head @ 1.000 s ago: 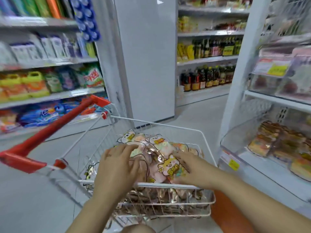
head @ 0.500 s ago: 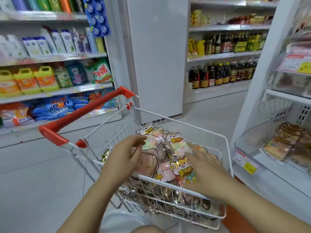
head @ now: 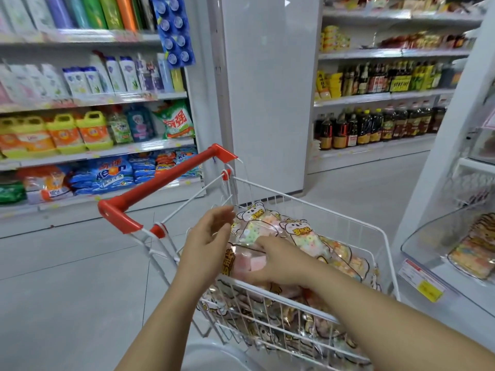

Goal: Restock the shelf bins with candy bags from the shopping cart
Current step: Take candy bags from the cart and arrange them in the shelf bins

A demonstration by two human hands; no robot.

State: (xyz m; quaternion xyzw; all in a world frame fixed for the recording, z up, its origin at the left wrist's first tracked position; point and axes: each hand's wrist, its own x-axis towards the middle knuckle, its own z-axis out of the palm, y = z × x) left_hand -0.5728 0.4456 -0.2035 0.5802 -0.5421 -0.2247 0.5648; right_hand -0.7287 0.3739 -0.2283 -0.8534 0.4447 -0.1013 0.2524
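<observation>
While both my arms reach into the shopping cart [head: 321, 208], they cover much of what lies in it. My left hand [head: 207, 246] hangs over the end of the cart by its red handle [head: 166, 184]. Its fingers [head: 223, 214] are apart and nearly straight, with the tips smeared by blur. Whether they touch the candy bags [head: 308, 238] heaped in the cart, I cannot tell.

My right hand [head: 280, 265] lies across the heap just inside the cart's near rim, on a pink bag [head: 247, 263]. Forefinger and thumb are spread to either side of that bag. The other fingers are hidden under the back of the hand, so I cannot tell whether they grip it or only rest on it.

Lower in the cart, more bags show only in pieces through the wire side, broken up by glare on the wrappers.

Right of the cart stands a clear shelf bin [head: 428, 236], cut off by the frame edge. It holds a few flat packets [head: 472, 254], with a yellow price label [head: 430, 290] on its front lip.

Beyond the cart, detergent jugs [head: 67, 135] and dark bottles [head: 375, 124] line the shelves, and most of their print is too blurred to read.
</observation>
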